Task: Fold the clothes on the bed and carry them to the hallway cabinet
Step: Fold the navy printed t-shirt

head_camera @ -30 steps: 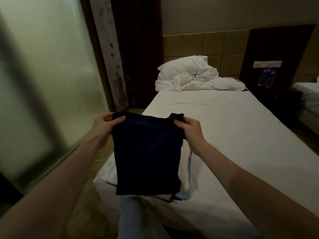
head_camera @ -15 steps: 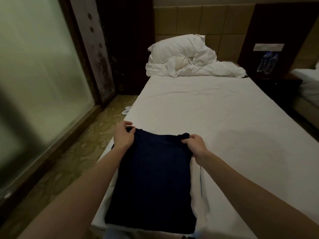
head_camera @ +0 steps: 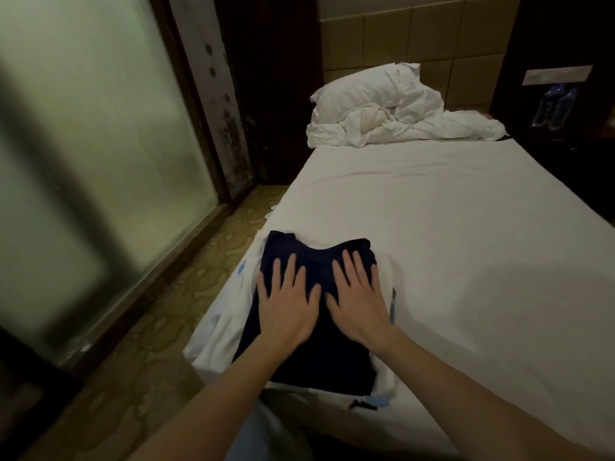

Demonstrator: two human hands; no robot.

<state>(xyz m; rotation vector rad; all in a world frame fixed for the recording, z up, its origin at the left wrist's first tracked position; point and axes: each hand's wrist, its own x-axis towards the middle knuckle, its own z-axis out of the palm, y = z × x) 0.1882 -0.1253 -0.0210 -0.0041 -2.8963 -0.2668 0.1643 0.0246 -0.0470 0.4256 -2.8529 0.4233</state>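
Navy cloth, a folded garment [head_camera: 317, 357], lies at the near left corner of the bed [head_camera: 449, 247], on top of white clothes [head_camera: 229, 324] with pale blue marks that stick out from under it on the left and at the near edge. Both hands lie flat on the upper half of the garment, side by side, with fingers straight and spread, pointing toward the head of the bed. The left hand [head_camera: 288, 307] presses the left part and the right hand [head_camera: 359, 301] the right part, thumbs nearly meeting in the middle; neither hand grasps anything. The garment's far edge shows just past the fingertips. Beyond it the white sheet runs bare up to a pillow [head_camera: 369, 91] and a crumpled white cover [head_camera: 416, 126] at the headboard. Left of the bed are a patterned floor [head_camera: 133, 367] and a frosted glass wall [head_camera: 100, 154].
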